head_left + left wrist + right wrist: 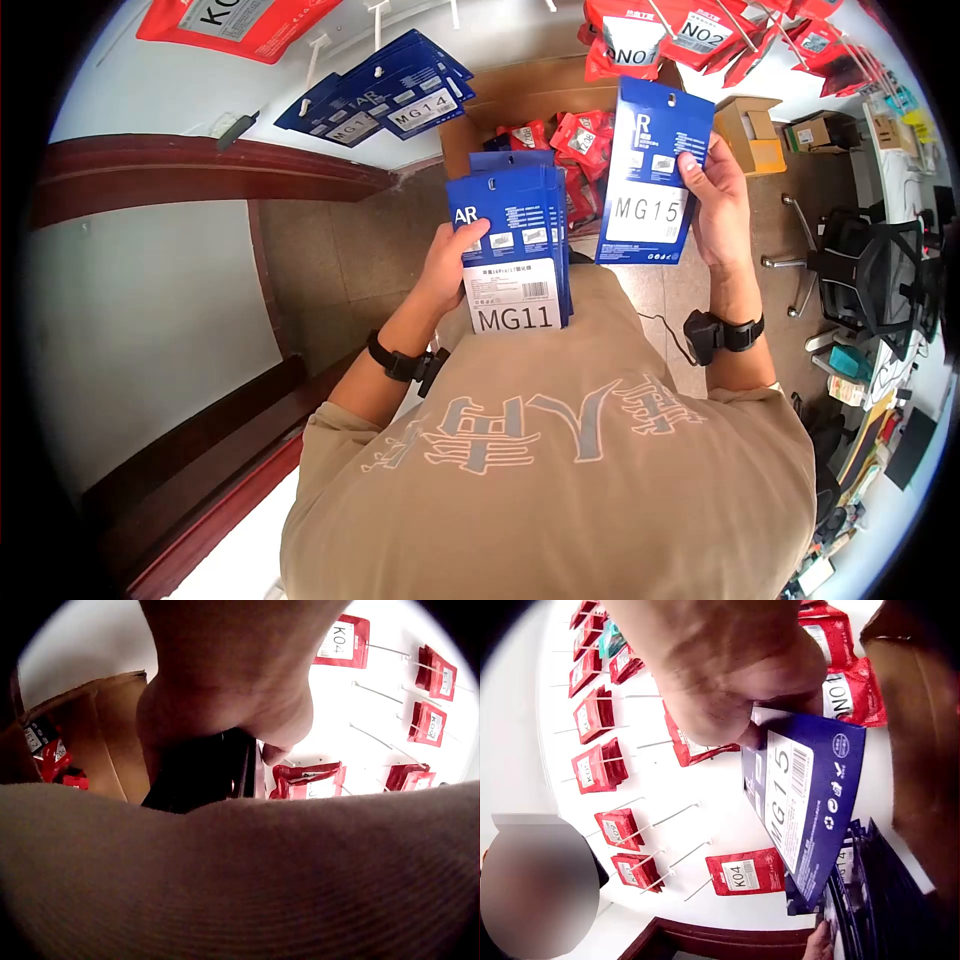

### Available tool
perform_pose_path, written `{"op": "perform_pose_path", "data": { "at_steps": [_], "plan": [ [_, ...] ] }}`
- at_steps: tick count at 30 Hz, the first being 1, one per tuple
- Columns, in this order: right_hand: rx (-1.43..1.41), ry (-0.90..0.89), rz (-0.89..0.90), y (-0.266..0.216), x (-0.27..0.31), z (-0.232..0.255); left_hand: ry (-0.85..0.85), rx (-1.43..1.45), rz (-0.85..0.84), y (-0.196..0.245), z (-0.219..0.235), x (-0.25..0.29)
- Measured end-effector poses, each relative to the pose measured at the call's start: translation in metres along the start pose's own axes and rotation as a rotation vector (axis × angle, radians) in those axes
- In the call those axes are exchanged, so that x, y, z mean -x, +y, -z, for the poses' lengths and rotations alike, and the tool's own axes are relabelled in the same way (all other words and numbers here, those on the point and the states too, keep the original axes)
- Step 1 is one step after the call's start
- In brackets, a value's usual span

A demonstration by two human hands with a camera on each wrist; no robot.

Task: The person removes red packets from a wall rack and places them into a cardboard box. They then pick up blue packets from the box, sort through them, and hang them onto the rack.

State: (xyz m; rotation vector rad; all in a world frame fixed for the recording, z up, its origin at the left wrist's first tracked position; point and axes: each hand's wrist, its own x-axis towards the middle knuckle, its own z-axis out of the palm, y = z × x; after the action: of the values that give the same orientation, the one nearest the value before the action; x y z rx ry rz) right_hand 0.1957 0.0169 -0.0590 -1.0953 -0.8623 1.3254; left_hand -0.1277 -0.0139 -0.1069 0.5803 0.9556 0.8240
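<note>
My left hand (442, 268) grips a stack of flat blue packets (510, 215) in front of my shirt, thumb across the front one. That front packet has a white label reading MG11. To the right, my right hand (722, 205) pinches a blue packet labelled MG15 (640, 160) along its right edge, thumb on its face. In the right wrist view the MG15 packet (821, 780) appears tilted, overlapping the edges of the stack (866, 892). From the left wrist, the stack (199, 772) is a dark shape under the hand.
Beyond the packets stands a cardboard box (500, 95) holding red packets (582, 140). Blue packets marked MG14 (425, 112) hang on wall hooks at upper left, and red packets (625, 45) hang at upper right. An office chair (865, 265) and a cluttered desk stand right.
</note>
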Motion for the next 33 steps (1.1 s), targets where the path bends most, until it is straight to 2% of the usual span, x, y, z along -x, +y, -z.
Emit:
{"op": "perform_pose_path", "data": {
  "at_steps": [2,7,10,13,14,17,19,20,22,23,24,27,33],
  "plan": [
    [0.014,-0.038,0.026,0.004,0.001,-0.009,-0.055,0.041,-0.002,0.000,0.006,0.000],
    [0.037,-0.104,0.057,-0.001,0.000,-0.032,-0.036,0.027,-0.030,0.001,0.012,0.007],
    [0.134,-0.136,0.219,-0.003,-0.016,-0.049,-0.013,0.005,-0.041,0.007,0.023,0.013],
    [0.222,-0.159,0.288,-0.003,-0.038,-0.064,0.037,0.019,-0.059,0.010,0.025,0.020],
    [0.198,-0.128,0.320,-0.005,-0.042,-0.082,0.041,0.035,-0.060,0.011,0.024,0.023],
    [0.190,-0.260,0.353,0.012,-0.055,-0.128,0.034,0.089,-0.052,0.006,0.035,0.026],
    [0.358,-0.306,0.421,0.027,-0.062,-0.164,0.127,0.102,-0.045,0.004,0.053,0.033],
    [0.363,-0.298,0.426,0.035,-0.064,-0.182,0.221,0.147,-0.059,0.005,0.060,0.039],
    [0.313,-0.270,0.405,0.065,-0.063,-0.243,0.259,0.179,-0.102,0.017,0.111,0.065],
    [0.284,-0.253,0.389,0.075,-0.069,-0.252,0.309,0.202,-0.130,0.015,0.122,0.065],
    [0.285,-0.262,0.389,0.082,-0.071,-0.263,0.281,0.197,-0.127,0.017,0.138,0.070],
    [0.294,-0.153,0.402,0.111,-0.078,-0.278,0.294,0.149,-0.111,0.017,0.170,0.081],
    [0.288,-0.024,0.405,0.148,-0.084,-0.285,0.336,0.234,-0.123,0.028,0.195,0.092]
  ]
}}
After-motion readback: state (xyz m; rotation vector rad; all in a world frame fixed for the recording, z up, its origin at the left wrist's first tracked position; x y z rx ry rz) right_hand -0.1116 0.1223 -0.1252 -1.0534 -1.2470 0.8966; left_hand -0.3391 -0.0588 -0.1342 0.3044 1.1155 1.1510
